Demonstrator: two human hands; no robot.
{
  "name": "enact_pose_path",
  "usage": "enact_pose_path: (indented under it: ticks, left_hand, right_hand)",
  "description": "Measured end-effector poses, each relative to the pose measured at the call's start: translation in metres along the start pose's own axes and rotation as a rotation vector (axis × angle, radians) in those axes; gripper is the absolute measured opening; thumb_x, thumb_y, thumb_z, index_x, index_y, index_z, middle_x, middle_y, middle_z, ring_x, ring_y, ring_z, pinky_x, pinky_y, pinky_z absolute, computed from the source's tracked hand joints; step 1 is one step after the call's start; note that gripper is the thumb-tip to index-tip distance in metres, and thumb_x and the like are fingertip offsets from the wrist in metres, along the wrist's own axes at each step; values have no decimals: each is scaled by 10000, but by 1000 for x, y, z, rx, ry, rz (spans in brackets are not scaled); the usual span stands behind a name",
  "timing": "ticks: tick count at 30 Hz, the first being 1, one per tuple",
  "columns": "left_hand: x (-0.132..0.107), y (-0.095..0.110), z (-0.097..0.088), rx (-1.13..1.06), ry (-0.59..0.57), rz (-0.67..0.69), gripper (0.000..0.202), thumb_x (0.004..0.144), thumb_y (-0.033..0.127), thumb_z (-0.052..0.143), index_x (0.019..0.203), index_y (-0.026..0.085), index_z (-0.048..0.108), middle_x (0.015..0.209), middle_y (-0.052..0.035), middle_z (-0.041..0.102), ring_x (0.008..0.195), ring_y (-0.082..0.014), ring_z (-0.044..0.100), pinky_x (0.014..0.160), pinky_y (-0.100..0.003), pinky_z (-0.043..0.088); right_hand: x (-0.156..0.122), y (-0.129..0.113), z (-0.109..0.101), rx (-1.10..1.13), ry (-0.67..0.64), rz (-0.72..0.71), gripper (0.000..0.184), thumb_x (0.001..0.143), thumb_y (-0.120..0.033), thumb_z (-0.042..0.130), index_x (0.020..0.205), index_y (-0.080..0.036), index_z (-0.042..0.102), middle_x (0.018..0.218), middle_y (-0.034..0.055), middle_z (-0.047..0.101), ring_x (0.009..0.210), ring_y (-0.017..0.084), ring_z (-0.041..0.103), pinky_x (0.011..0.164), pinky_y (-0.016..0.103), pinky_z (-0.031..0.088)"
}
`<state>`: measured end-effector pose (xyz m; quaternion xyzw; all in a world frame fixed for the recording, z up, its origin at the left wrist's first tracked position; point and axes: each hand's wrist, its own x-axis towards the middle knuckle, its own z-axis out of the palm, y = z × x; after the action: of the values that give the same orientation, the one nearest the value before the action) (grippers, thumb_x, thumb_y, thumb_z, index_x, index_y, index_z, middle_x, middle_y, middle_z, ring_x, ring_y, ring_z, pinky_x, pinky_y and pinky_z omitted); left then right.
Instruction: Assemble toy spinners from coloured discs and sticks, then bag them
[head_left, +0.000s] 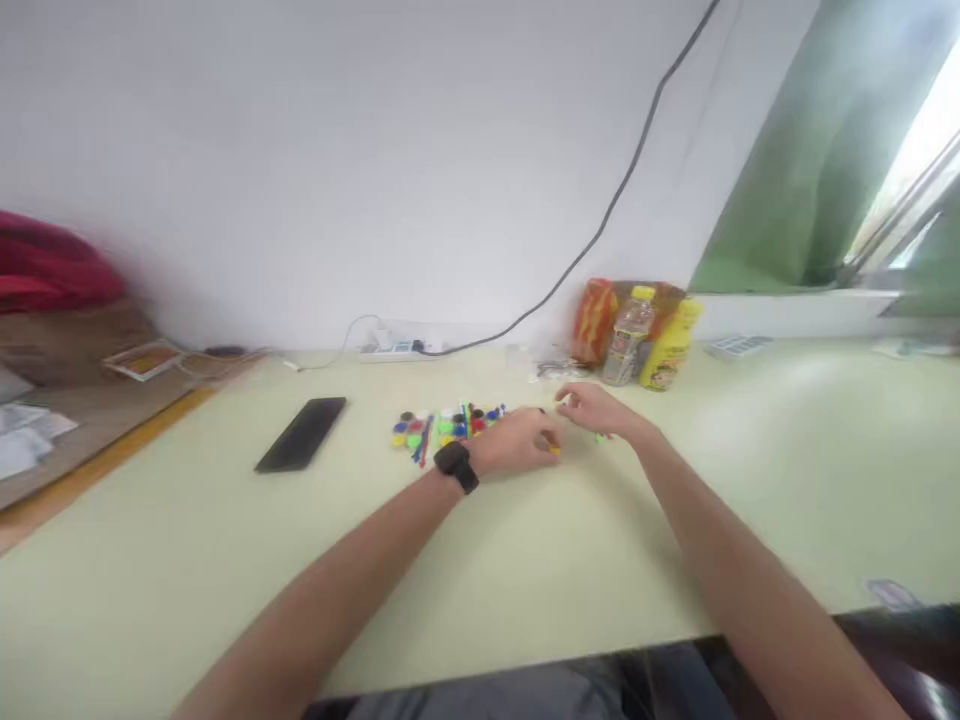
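By the wall, a clear bottle (pixel 628 340) and a yellow bottle (pixel 670 348) stood capped beside an orange bag (pixel 596 318). What was in them was too blurred to tell. The coloured pieces (pixel 448 425) lay on the table (pixel 525 560) just left of my left grip (pixel 517 445). It curled at a yellow bit (pixel 555 450), but I couldn't tell whether it held it. My right grip (pixel 596 410) hung loosely open beside it.

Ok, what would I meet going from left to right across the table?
Phone → coloured pieces → left hand → right hand → clear bottle → yellow bottle.
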<state>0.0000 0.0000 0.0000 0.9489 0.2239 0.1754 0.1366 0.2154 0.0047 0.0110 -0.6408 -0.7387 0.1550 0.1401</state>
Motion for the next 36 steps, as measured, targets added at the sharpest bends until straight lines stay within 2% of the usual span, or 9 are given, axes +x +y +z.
enact_pose_path:
  ticks: [4,7,10,13,19,27,31,33,36]
  left_hand:
    - [-4,-4,-5,27,33,-2,126,825,278,799,884,205,715,1023,-47,745,1071,-248,643,936,-342,496]
    - [-6,-8,-7,55,67,-1,238,862,293,768,1079,218,704,1199,-71,711,1197,-271,588,1031,-388,469]
    - [-7,-10,-4,134,77,-24,304,929,346,704,1203,218,674,1249,-91,698,1249,-292,558,1054,-421,456]
    - [-6,-9,1,197,83,-61,258,977,380,642,1166,209,684,1205,-104,714,1228,-312,564,1013,-438,466]
    - [-4,-4,4,226,126,-93,306,990,425,624,1210,217,665,1193,-104,723,1223,-324,568,1006,-461,467]
    - [-1,-10,-28,173,285,-122,410,1042,428,538,1366,188,610,1337,-130,692,1311,-300,568,1129,-471,460]
    - [-4,-4,-54,39,434,-120,454,1069,468,476,1450,233,548,1465,-99,628,1410,-263,527,1203,-450,419]
    - [-4,3,-65,-9,458,-123,512,1065,518,469,1503,255,498,1562,-84,551,1478,-260,467,1244,-455,373]
    - [-2,17,-75,-39,489,-73,612,1052,568,466,1597,305,373,1688,-44,386,1606,-270,235,1295,-478,277]
  right_hand:
    - [6,9,-3,-50,88,73,291,968,-339,602,1196,-174,677,1065,97,762,830,199,704,683,257,473]
    - [9,19,0,-96,162,171,334,980,-353,590,1217,-125,648,1140,175,733,1036,266,687,799,298,482]
    - [10,27,7,-98,139,207,332,991,-394,582,1134,-106,666,1108,202,731,939,267,712,748,303,483]
    - [12,28,12,-66,77,161,256,970,-369,629,996,-121,689,1017,166,750,798,223,713,678,274,468]
    - [14,13,15,67,-5,-62,83,905,-209,671,951,-184,735,973,61,783,861,175,707,728,220,483]
    - [6,2,8,269,59,-205,161,933,-280,626,990,-167,727,955,83,775,824,203,702,769,308,552]
    - [4,-18,-5,459,178,-264,295,1010,-399,537,1145,-186,688,1098,107,753,1000,227,701,911,378,574]
    - [2,-40,-13,778,207,-291,378,1009,-508,543,1196,-210,680,1146,102,740,1078,240,697,951,402,581]
    - [-5,-87,-23,1107,64,-360,464,978,-613,561,1221,-236,678,1195,87,729,1169,255,674,1027,429,560]
